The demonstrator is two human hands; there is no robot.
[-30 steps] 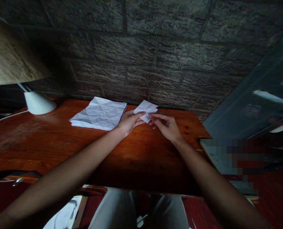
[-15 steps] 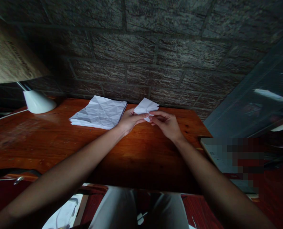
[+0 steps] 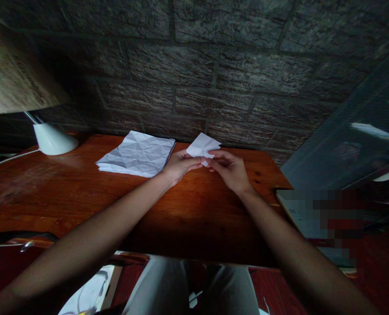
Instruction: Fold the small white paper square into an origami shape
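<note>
Here, hands point(image 3: 231, 169) grip the folded paper's point(image 3: 201, 145) edges.

The person wears pale grey trousers point(image 3: 161, 286) with soft creases over the thighs (the cloth looks plain, though shadow darkens the inner legs), while the left forearm point(image 3: 112, 221) and right forearm point(image 3: 276, 232) are bare, slim and smooth in outline, widening gently toward the elbows.

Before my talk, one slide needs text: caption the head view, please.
Left hand and right hand hold folded paper over a desk with creased sheets and a lamp.
</note>
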